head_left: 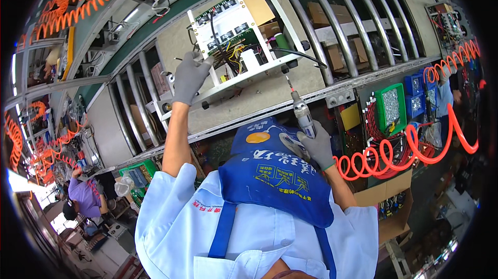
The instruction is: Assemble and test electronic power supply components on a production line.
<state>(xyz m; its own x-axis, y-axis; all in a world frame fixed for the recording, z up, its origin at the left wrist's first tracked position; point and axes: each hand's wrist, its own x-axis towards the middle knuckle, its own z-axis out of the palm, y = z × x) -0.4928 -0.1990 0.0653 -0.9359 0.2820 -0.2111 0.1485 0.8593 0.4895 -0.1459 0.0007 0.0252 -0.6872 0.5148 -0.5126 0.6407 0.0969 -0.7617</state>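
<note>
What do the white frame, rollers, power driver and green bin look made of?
White frame: likely painted sheet metal; flat rails, even coating.
Rollers: bare, smooth metal, probably steel; bright streaks along grey tubes.
Power driver: plastic or metal casing, can't tell; smooth, greyish.
Green bin: probably smooth plastic; solid, even colour.

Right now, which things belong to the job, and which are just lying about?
In the job:
power screwdriver, in the right hand
white frame with wires, by the left hand

Idle, it seems:
green bin of small parts
blue bins
cardboard box, lower right
</note>
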